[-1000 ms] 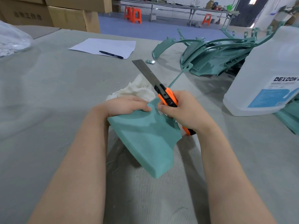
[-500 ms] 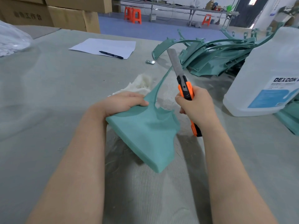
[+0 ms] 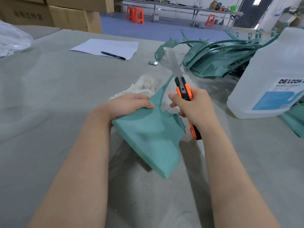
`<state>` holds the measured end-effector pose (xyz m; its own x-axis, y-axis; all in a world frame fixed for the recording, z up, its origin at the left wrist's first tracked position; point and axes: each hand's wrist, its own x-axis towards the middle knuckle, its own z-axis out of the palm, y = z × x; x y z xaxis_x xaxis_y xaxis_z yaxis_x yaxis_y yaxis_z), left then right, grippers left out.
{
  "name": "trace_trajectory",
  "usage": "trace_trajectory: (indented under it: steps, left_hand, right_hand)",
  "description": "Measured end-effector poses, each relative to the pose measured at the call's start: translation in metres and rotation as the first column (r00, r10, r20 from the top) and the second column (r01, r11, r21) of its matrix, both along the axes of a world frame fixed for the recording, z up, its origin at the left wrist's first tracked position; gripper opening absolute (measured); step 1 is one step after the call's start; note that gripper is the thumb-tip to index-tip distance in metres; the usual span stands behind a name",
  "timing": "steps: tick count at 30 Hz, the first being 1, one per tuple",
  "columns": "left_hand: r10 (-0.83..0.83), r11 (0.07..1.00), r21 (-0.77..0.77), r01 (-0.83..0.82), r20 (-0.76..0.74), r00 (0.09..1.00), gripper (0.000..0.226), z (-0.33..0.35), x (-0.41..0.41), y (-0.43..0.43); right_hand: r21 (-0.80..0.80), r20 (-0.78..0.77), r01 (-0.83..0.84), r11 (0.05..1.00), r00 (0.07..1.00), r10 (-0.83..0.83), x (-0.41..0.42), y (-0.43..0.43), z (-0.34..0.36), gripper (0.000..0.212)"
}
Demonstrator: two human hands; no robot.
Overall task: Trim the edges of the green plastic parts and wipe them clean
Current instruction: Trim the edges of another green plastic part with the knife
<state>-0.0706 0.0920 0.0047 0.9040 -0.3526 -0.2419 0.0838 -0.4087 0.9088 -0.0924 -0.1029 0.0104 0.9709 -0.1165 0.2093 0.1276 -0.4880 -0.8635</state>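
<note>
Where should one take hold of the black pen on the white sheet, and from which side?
Pinch the pen at the middle of its barrel, coming straight down from above, fingers across its length. It lies flat on the paper, thin and slightly slanted, its ends pointing left and right, so both long sides are free.

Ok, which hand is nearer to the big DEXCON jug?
Right. The right hand, gripping the orange knife, is left of the jug, not touching it. The left hand, holding the green part, lies further left, past the knife.
</note>
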Motion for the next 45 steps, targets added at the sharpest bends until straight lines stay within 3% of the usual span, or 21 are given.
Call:
trace_trajectory:
  steps: [3, 8, 14, 18, 20, 23, 25, 27, 31, 35, 39, 45]
  left_hand:
    - [-0.014, 1.000, -0.026, 0.014, -0.003, 1.000, 0.019, -0.001, 0.001, 0.000]
    - [-0.039, 0.999, -0.015, 0.039, -0.004, 0.999, 0.019, -0.001, 0.002, -0.001]
    - [-0.044, 0.997, 0.067, 0.042, 0.028, 0.999, 0.017, -0.001, 0.004, -0.002]
    - [-0.016, 0.999, 0.045, 0.014, 0.036, 0.999, 0.013, -0.003, 0.004, -0.003]
    - [-0.012, 0.999, 0.031, 0.011, 0.038, 0.999, 0.016, -0.003, 0.004, -0.002]
    - [0.001, 1.000, 0.012, -0.001, 0.017, 1.000, 0.020, -0.003, 0.003, 0.002]
    - [0.007, 1.000, -0.010, -0.007, 0.000, 1.000, 0.026, -0.003, 0.002, 0.004]
    - [0.019, 1.000, -0.024, -0.019, -0.006, 1.000, 0.028, -0.002, 0.002, 0.005]
    - [0.023, 0.999, -0.036, -0.024, -0.015, 1.000, 0.028, -0.001, 0.002, 0.006]
    - [0.040, 0.993, -0.109, -0.044, -0.034, 0.999, 0.026, -0.001, 0.000, 0.004]
    - [0.063, 0.978, -0.194, -0.072, -0.051, 0.997, 0.019, -0.002, 0.000, -0.002]
    - [0.048, 0.948, -0.307, -0.080, -0.113, 0.992, 0.024, -0.004, 0.000, -0.009]
  right_hand:
    - [-0.061, 0.000, -0.088, 0.994, 0.996, 0.088, -0.003, 0.002, 0.002, 0.042]
    - [-0.148, -0.083, -0.209, 0.967, 0.977, 0.198, -0.002, 0.001, 0.000, 0.032]
    - [-0.252, -0.047, -0.203, 0.946, 0.979, 0.197, 0.000, 0.005, -0.001, 0.034]
    - [-0.364, 0.031, -0.185, 0.913, 0.977, 0.211, -0.001, 0.008, -0.002, 0.037]
    - [-0.315, 0.074, -0.153, 0.937, 0.980, 0.185, -0.001, 0.005, -0.001, 0.035]
    - [-0.047, 0.138, -0.019, 0.999, 0.990, 0.026, 0.000, -0.010, 0.004, 0.020]
    - [0.096, 0.108, 0.010, 0.995, 0.994, -0.020, -0.001, -0.019, 0.007, 0.016]
    - [0.157, 0.033, -0.047, 0.986, 0.999, 0.042, -0.003, -0.023, 0.006, 0.018]
    - [0.175, -0.061, -0.145, 0.974, 0.986, 0.158, -0.005, -0.022, 0.005, 0.025]
    - [0.172, -0.068, -0.037, 0.984, 0.996, 0.049, -0.003, -0.020, 0.006, 0.034]
    - [0.099, -0.023, -0.006, 0.995, 1.000, 0.009, -0.005, -0.016, 0.006, 0.020]
    - [0.040, 0.027, 0.023, 0.999, 0.999, -0.024, -0.003, -0.005, 0.006, 0.015]
